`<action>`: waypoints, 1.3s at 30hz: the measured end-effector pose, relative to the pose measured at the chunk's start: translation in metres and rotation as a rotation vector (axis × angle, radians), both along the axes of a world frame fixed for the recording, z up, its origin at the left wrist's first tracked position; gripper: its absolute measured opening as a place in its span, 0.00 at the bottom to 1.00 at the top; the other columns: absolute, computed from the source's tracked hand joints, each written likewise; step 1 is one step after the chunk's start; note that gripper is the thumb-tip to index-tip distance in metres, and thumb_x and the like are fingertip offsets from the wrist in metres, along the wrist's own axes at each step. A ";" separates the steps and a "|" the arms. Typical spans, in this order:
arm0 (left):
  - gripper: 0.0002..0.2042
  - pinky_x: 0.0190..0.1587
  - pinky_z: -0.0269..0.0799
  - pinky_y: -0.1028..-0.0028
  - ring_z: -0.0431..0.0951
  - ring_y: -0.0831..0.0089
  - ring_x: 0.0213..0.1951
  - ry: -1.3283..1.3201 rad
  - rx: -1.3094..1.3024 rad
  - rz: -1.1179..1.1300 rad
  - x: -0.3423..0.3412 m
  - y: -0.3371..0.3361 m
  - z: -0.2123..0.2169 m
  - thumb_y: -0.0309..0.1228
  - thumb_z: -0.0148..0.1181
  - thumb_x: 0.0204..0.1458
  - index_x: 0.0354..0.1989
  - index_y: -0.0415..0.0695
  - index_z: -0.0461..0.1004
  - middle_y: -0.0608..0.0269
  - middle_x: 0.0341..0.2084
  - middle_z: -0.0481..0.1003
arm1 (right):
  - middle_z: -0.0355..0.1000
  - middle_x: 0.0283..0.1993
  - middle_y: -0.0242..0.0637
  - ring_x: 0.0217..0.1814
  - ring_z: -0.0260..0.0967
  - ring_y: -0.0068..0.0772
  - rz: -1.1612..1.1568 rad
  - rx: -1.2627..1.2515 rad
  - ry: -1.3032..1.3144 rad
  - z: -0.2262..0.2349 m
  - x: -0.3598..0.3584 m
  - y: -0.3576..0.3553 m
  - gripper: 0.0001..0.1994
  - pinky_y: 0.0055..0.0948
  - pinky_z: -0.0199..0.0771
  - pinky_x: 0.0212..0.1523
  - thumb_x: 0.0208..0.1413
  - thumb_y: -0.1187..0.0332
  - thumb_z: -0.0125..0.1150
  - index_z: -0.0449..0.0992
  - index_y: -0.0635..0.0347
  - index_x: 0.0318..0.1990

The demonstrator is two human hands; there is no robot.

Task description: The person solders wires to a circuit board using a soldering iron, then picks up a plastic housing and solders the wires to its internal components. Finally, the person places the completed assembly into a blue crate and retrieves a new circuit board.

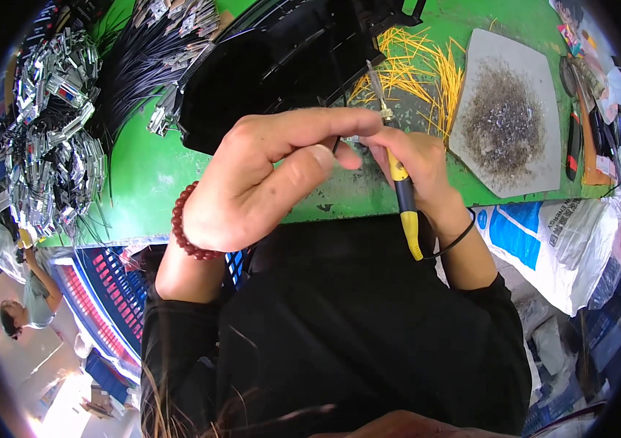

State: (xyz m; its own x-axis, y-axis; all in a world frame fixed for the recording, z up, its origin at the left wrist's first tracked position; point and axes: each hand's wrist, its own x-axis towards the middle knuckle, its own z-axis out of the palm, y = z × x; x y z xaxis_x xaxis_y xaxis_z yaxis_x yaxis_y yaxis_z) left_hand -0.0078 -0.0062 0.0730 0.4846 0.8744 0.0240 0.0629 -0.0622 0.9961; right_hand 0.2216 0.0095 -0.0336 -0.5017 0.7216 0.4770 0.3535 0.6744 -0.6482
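My left hand (267, 179), with a dark red bead bracelet (183, 226) on the wrist, pinches a small metal piece (351, 139) between thumb and forefinger over the green workbench (143, 175). My right hand (416, 164) grips a soldering iron (398, 175) with a yellow and black handle like a pen. Its metal tip points up and away, just past the pinched piece. The two hands touch at the fingertips.
A grey tray (507, 109) of dark metal scraps lies at the right, beside a heap of thin yellow wires (420, 69). A black fixture (288, 58) stands behind the hands. Bundles of black wires with silver connectors (62, 131) fill the left. Another person (26, 299) is at the lower left.
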 end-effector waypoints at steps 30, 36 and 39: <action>0.08 0.38 0.74 0.68 0.77 0.60 0.36 0.474 0.625 0.316 0.027 0.000 -0.059 0.19 0.67 0.39 0.30 0.42 0.78 0.61 0.26 0.76 | 0.77 0.34 0.36 0.32 0.72 0.17 -0.047 -0.423 0.480 0.006 -0.007 -0.015 0.21 0.15 0.68 0.30 0.50 0.83 0.62 0.67 0.59 0.52; 0.04 0.33 0.70 0.71 0.75 0.63 0.30 0.353 0.444 0.254 0.029 0.000 -0.060 0.20 0.64 0.45 0.30 0.39 0.76 0.58 0.25 0.75 | 0.77 0.35 0.37 0.32 0.70 0.16 -0.049 -0.524 0.558 0.006 -0.008 -0.020 0.23 0.15 0.67 0.30 0.50 0.84 0.62 0.65 0.59 0.53; 0.02 0.33 0.70 0.71 0.76 0.64 0.30 0.378 0.347 0.261 0.029 -0.002 -0.058 0.20 0.62 0.48 0.29 0.37 0.75 0.58 0.24 0.75 | 0.77 0.35 0.36 0.33 0.71 0.18 -0.012 -0.445 0.526 0.003 -0.006 -0.016 0.24 0.16 0.69 0.31 0.49 0.84 0.63 0.65 0.59 0.53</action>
State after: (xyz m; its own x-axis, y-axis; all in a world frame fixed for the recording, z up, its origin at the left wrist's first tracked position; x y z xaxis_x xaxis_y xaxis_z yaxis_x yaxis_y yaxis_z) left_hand 0.0210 -0.0079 0.0145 0.2844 0.9380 0.1980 0.4682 -0.3161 0.8252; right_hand 0.2157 -0.0069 -0.0302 -0.2750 0.9093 0.3122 -0.0778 0.3026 -0.9499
